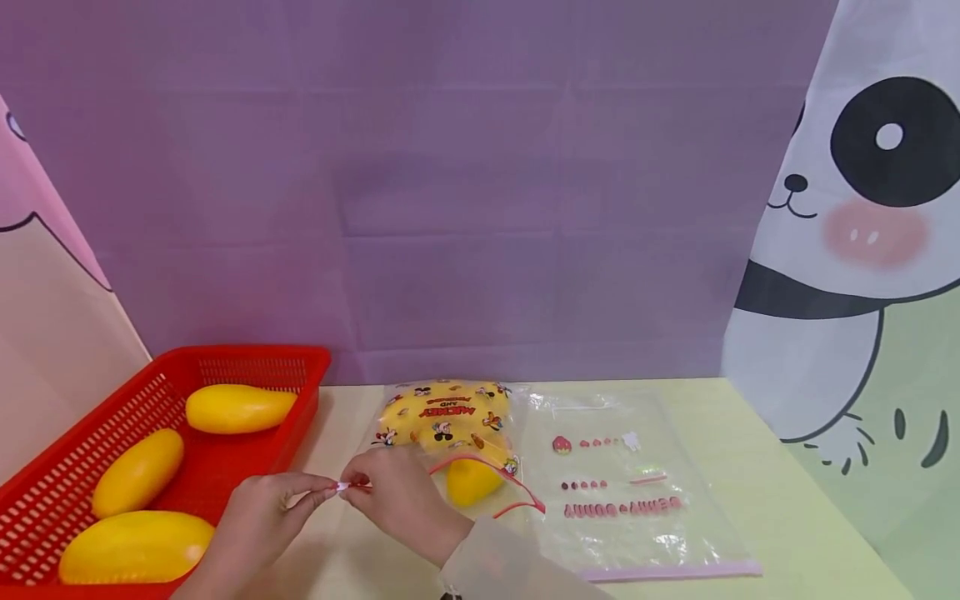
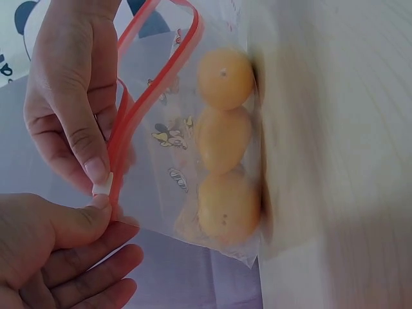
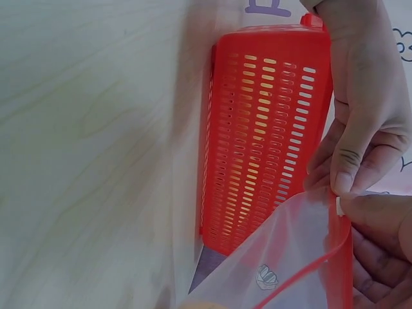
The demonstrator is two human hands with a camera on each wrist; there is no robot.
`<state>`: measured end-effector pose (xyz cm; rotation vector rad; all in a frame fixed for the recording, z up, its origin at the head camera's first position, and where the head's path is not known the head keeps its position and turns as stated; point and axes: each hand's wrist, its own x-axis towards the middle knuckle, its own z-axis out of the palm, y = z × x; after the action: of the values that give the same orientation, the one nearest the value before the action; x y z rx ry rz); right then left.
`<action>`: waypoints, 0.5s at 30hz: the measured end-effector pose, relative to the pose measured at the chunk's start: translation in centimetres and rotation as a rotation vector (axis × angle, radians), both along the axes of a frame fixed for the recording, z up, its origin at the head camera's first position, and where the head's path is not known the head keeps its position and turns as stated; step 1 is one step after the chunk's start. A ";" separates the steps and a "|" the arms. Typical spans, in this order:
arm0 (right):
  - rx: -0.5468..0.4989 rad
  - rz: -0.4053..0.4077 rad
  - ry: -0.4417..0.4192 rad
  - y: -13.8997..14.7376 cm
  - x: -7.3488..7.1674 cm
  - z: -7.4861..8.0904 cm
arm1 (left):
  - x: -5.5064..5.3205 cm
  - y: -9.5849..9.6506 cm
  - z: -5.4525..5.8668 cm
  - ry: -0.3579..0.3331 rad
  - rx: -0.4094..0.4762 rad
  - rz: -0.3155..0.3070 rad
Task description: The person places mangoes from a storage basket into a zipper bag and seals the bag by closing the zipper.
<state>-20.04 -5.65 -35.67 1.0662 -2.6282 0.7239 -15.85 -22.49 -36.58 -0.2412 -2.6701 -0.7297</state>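
A clear zip bag (image 1: 390,417) with cartoon prints and a red zip edge (image 2: 163,82) sits on the table. In the left wrist view, three yellow mango-like fruits (image 2: 222,138) are visible inside it. Part of its mouth gapes. My left hand (image 1: 262,517) pinches the end of the zip edge between thumb and forefinger. Close against it, my right hand (image 1: 408,500) pinches at the small white slider (image 2: 103,185). In the right wrist view, the slider (image 3: 340,206) is partly covered by my fingertips.
To the left stands a red perforated basket (image 1: 306,392) with three yellow mango-like fruits (image 1: 138,546) in it. Flat on the table (image 1: 817,533) at the right lies another clear bag (image 1: 637,533) with pink prints and a lilac zip edge. A purple cloth (image 1: 465,192) hangs behind.
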 end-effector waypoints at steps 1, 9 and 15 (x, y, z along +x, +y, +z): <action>-0.001 0.004 0.000 0.0 0.0 0.1 | 0.0 0.0 0.0 0.010 -0.002 -0.001; 0.006 0.058 0.054 -0.1 -0.4 0.0 | 0.1 0.2 0.2 0.007 -0.007 0.007; 0.016 0.105 0.081 0.1 -0.6 -0.3 | 0.1 0.4 0.1 -0.053 -0.009 0.033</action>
<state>-20.60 -5.53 -36.01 1.2194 -2.5301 0.6669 -15.74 -22.11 -36.48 -0.1829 -2.7211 -0.7230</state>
